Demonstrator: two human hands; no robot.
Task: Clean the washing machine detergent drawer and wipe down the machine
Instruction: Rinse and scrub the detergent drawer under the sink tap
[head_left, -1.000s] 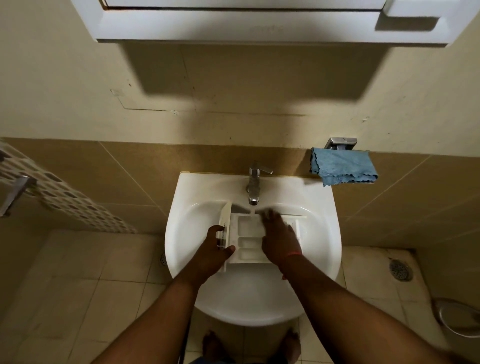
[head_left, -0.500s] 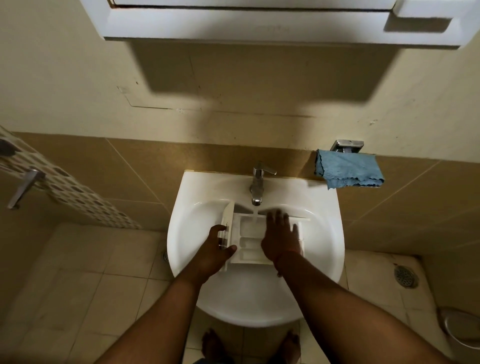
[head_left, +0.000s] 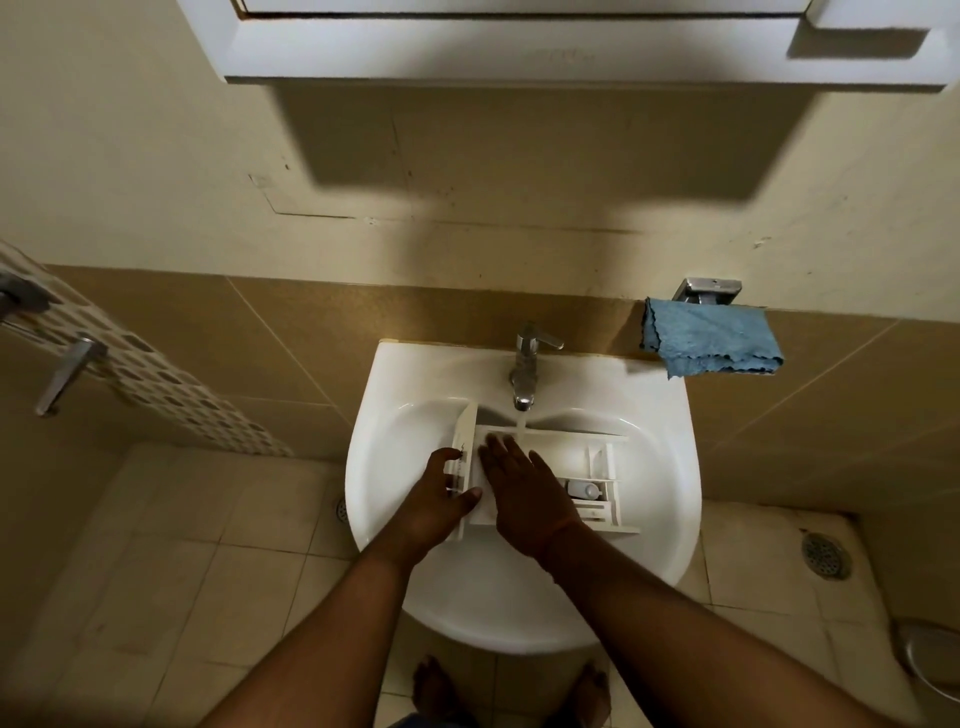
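Under the running tap (head_left: 525, 371), inside the white sink (head_left: 670, 499), I see the detergent drawer (head_left: 597, 467) lying across the basin, its front panel toward the left rim. My left hand (head_left: 434, 499) grips this front panel, with the fingers curled over its outer side and the thumb on the inner side. My right hand (head_left: 524, 493) lies flat on the left compartments of the drawer, fingers straight and a little spread, fingertips close to the water stream. A blue cloth (head_left: 711, 343) hangs on the wall beyond the sink's back right corner.
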